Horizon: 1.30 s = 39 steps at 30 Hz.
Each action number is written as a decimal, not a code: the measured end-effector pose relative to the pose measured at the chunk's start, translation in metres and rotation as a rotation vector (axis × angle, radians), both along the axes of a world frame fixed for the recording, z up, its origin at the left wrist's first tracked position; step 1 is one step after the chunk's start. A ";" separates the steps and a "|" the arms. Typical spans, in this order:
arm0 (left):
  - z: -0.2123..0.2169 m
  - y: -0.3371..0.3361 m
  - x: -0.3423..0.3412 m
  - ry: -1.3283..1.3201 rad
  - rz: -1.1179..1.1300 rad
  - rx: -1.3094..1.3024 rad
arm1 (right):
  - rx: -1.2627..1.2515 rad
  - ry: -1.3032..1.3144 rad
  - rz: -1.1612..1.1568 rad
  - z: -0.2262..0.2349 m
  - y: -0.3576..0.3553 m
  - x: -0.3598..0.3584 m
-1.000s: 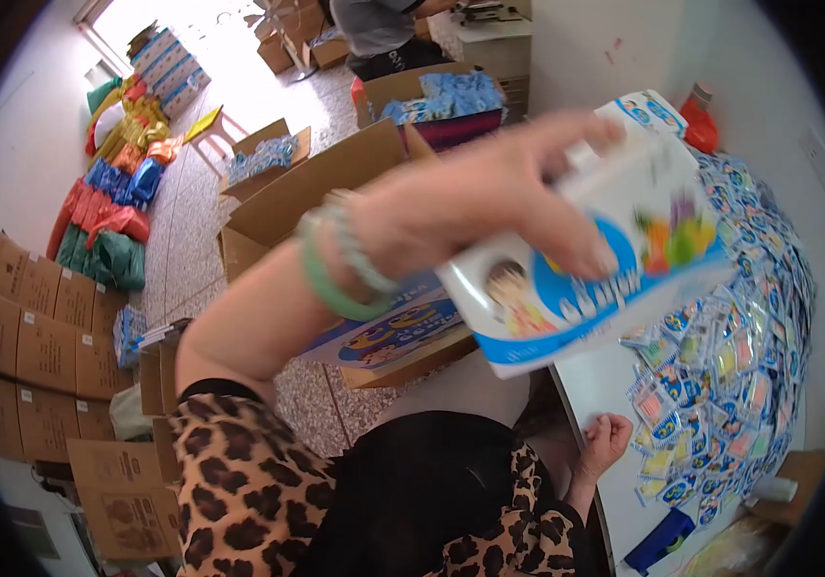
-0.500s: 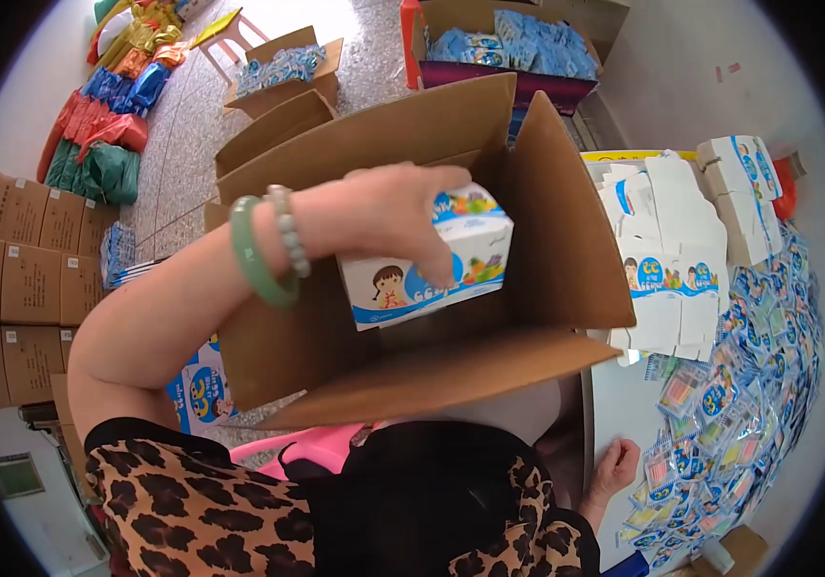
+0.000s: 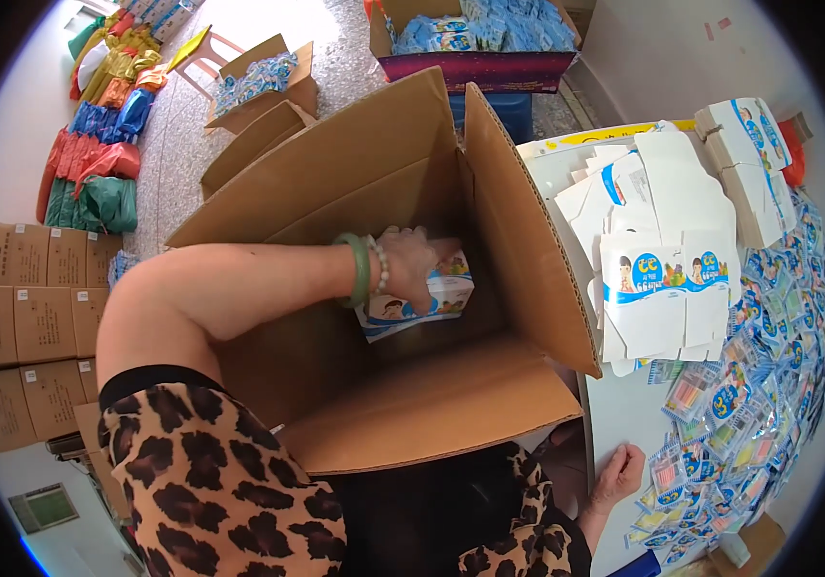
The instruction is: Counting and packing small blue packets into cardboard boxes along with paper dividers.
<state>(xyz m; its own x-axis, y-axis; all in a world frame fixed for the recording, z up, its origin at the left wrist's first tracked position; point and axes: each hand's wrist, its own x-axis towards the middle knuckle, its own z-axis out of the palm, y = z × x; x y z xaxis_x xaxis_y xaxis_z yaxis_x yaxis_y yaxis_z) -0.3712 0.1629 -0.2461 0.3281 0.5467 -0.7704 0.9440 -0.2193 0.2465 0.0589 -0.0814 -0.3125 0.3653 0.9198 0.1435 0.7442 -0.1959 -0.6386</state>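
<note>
My left hand [image 3: 410, 262], with a green bangle and a bead bracelet at the wrist, reaches down into a large open cardboard box [image 3: 528, 240]. It grips a small white and blue carton [image 3: 429, 306] with cartoon pictures, held low inside the box near its far wall. My right hand [image 3: 617, 473] lies on the edge of the white table [image 3: 624, 413] at the lower right, fingers apart, holding nothing. The bottom of the big box is mostly hidden by my arm.
Flat unfolded white and blue cartons [image 3: 662, 279] are stacked on the table, folded ones [image 3: 749, 144] behind them, and several small colourful sachets [image 3: 768, 385] lie to the right. More open boxes [image 3: 258, 82], stacked closed cartons [image 3: 18, 308] and coloured bags [image 3: 95, 163] stand on the floor.
My left hand has carried the small carton from up over the table into the big cardboard box and lowered it deep inside. My right hand has stayed on the table edge.
</note>
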 end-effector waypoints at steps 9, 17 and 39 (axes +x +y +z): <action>-0.061 -0.064 -0.020 0.078 -0.154 0.764 | 0.014 -0.010 0.006 -0.003 0.002 0.001; -0.056 -0.043 0.010 -0.275 -0.091 0.588 | -0.022 -0.002 -0.026 -0.002 0.000 0.002; -0.132 -0.021 -0.034 -0.095 0.418 0.527 | 0.001 -0.079 -0.036 -0.004 0.002 0.000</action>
